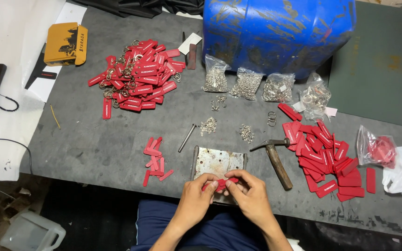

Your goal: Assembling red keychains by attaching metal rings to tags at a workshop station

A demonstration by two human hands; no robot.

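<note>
Red rubber tag (220, 182) sits pinched between both hands at the near edge of the table, just over a scuffed metal plate (217, 162). The left hand (196, 197) closes thumb and fingers on the tag's left end, and the right hand (252, 195) grips the right end the same way; whether it is one tag or two pressed together is hard to tell from here. Right of the plate lies a wooden-handled hammer (275, 160), and left of it a slim metal punch (187, 137) and a small scatter of red strips (156, 160). Farther right spreads a heap of loose red tags (324, 160). Across the grey table (94, 139) sit a pile of finished tags with rings (138, 74), three bags of small metal parts (246, 84) and a blue drum (278, 32).
</note>
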